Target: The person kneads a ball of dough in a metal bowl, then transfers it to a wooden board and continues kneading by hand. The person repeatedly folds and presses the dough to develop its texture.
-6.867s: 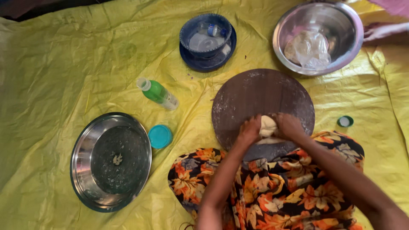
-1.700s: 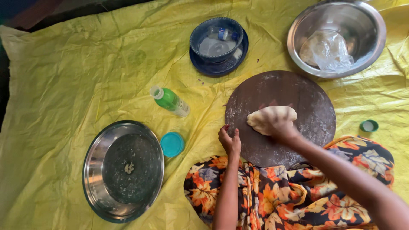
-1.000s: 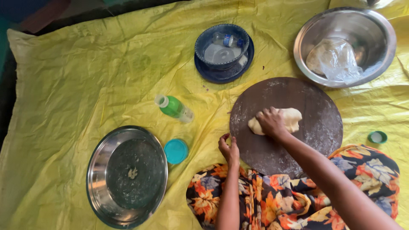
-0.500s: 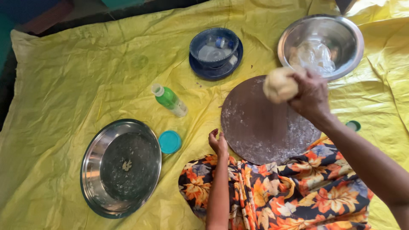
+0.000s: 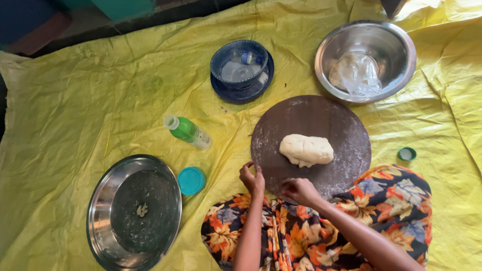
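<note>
a pale, creased dough (image 5: 306,150) lies mid-board (image 5: 346,125), untouched. left hand (image 5: 252,178) pinches the board's near edge; right hand (image 5: 299,190) rests curled there, empty. beyond the board, a steel bowl (image 5: 396,45) holds a plastic bag (image 5: 357,74).

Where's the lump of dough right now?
The dough lies on the round dark board, right of centre in the head view, just beyond both hands and in front of the steel bowl.

Green bottle (image 5: 188,132) (lying flat, capless) left of round board (image 5: 311,113)
</note>
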